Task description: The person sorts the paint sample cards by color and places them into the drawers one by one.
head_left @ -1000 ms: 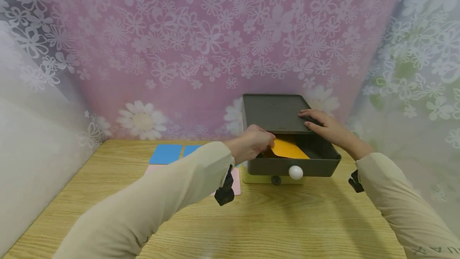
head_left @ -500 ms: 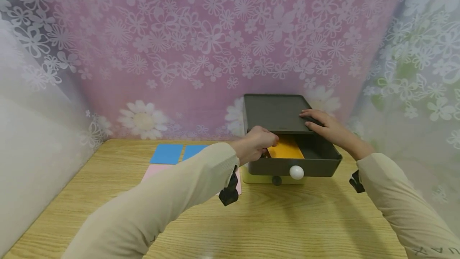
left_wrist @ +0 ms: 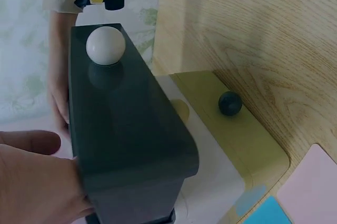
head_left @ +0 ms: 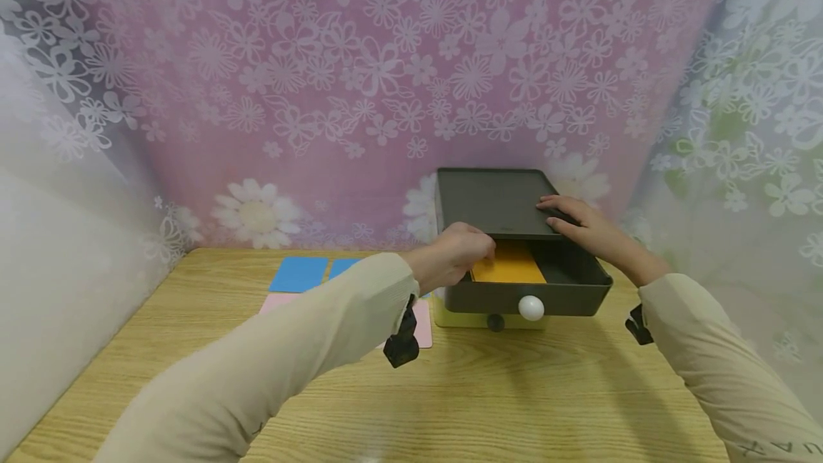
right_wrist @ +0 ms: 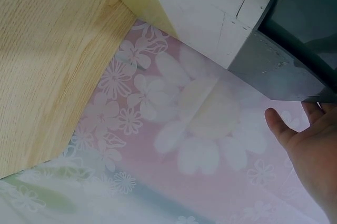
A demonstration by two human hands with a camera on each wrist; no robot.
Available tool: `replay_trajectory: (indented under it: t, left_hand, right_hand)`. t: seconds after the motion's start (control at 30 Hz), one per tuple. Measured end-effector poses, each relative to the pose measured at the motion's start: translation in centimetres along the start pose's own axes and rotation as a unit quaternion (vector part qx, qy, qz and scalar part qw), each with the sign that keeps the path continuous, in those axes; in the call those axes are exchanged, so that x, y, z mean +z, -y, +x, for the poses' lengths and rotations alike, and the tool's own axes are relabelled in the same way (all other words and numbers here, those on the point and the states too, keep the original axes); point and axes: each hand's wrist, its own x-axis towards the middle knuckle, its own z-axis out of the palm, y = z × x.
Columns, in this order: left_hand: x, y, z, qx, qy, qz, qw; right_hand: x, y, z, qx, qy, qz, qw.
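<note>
A small stacked drawer unit has a dark grey top [head_left: 491, 198], a white middle tier [left_wrist: 210, 168] and a yellow bottom tier [left_wrist: 231, 124]. Its dark grey top drawer [head_left: 489, 299], with a white knob [head_left: 531, 308], is pulled out. Inside, an orange card [head_left: 514, 269] lies flat toward the left. My left hand [head_left: 453, 256] reaches over the drawer's left side, fingers down at the card's left part. Its fingertips are hidden, so whether they pinch the card cannot be seen. My right hand [head_left: 588, 231] rests with extended fingers on the top's right edge.
Blue cards [head_left: 298, 275] and pink cards [head_left: 421, 324] lie on the wooden table [head_left: 482, 399] left of the unit, partly hidden by my left sleeve. A floral curtain [head_left: 360, 91] hangs behind. A dark knob [left_wrist: 230, 103] sticks out from the yellow tier.
The orange card, tilted in my left hand a second ago, now lies flat in the drawer and has shifted slightly left since half a second ago. My right hand has stayed put.
</note>
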Motion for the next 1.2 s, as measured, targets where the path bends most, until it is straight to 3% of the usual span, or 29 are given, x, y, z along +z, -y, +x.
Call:
replay_trajectory:
  t: [0.3, 0.5, 0.77, 1.0, 1.2]
  left_hand:
    - [-1.7, -1.3, -2.3, 0.016, 0.077, -0.052, 0.9955]
    - [-2.2, -1.4, -3.5, 0.014, 0.107, -0.085, 0.9905]
    - [-1.3, 1.8, -4.1, 0.017, 0.153, -0.100, 0.9830]
    - [0.2, 3.5, -4.5, 0.006, 0.196, -0.072, 0.9779]
    - [1.7, 5.5, -3.8, -0.020, 0.177, -0.082, 0.9806]
  right_hand:
    - [-0.1, 0.2, -0.2, 0.008, 0.007, 0.004, 1.000]
    - [-0.1, 0.1, -0.1, 0.004, 0.004, 0.007, 1.000]
    - [0.1, -0.1, 0.0, 0.007, -0.001, -0.001, 1.000]
    - [0.0, -0.4, 0.0, 0.002, 0.002, 0.012, 1.000]
    - [0.2, -0.4, 0.1, -0.006, -0.001, 0.014, 1.000]
